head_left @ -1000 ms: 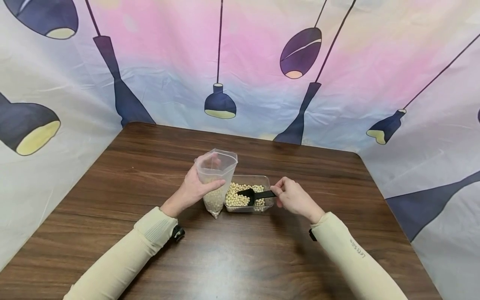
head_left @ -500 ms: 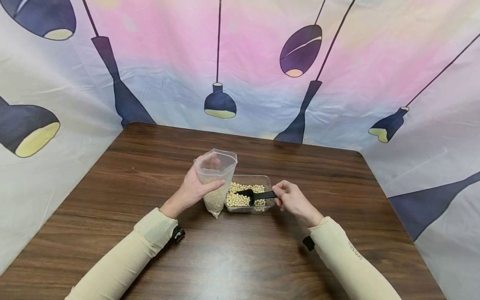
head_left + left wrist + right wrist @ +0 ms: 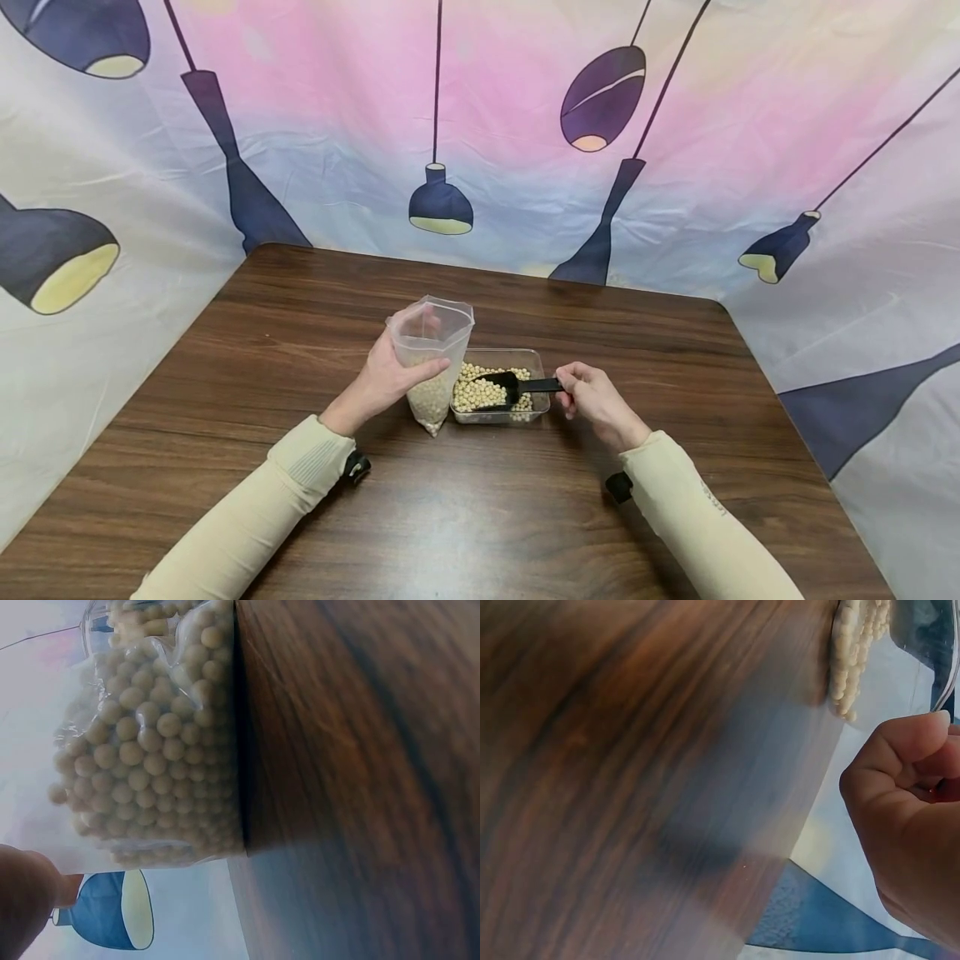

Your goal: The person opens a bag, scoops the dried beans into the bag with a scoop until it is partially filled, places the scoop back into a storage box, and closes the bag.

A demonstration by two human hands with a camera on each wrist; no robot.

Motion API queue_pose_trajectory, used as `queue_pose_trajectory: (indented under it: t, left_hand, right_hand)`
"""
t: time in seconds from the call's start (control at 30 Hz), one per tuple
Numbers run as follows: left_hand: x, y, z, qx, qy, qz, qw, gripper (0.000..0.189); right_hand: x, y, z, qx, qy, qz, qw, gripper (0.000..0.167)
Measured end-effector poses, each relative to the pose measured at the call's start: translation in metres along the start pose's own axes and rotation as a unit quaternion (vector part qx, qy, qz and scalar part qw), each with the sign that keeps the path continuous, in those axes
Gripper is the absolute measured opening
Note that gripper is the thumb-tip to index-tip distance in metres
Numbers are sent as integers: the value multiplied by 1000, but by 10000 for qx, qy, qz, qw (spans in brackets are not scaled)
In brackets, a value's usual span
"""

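My left hand (image 3: pixel 381 373) grips a clear plastic bag (image 3: pixel 431 402) by its upper part, thumb across the front and fingers behind. The bag stands upright with its mouth open, its lower part filled with pale round beans, seen close in the left wrist view. Right beside it sits a clear rectangular container (image 3: pixel 537 363) holding more of these beans (image 3: pixel 471 398). My right hand (image 3: pixel 598 405) pinches the handle end of a black scoop (image 3: pixel 540 385) over the container's right rim. Beans lie in the scoop's bowl, which is down among the others.
A dark wood-grain table (image 3: pixel 300 333) bears the bag and container. Behind it and along both sides hangs a cloth backdrop (image 3: pixel 337 192) printed with lamps. A black band (image 3: pixel 357 468) shows at my left wrist, another (image 3: pixel 618 487) at my right.
My right hand has drawn slightly to the right with the scoop. The bowl now shows more of its inside, with beans in it. My left hand and the bag stay in place.
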State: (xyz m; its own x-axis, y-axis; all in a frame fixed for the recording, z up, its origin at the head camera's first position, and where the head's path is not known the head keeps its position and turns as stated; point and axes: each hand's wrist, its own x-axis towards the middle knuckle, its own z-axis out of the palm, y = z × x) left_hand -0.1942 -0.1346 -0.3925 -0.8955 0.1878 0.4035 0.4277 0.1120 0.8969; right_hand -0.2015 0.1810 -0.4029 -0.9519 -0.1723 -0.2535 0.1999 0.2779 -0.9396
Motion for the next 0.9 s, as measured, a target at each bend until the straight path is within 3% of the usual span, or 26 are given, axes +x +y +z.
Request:
queue_pose_trajectory:
  t: [0.43,0.67,0.9]
  left_hand:
    - [-2,0,-2,-3,6,-63,10000,73]
    - [-2,0,-2,-47,0,37,10000,73]
    - [-2,0,-1,-137,-39,69,9999,74]
  right_hand:
    - [-1,-8,-18,1334,-321,24,9905,20]
    - [-9,-42,-31,1922,-136,-203,9810,20]
    - [-19,-85,-37,1878,105,-774,9791,22]
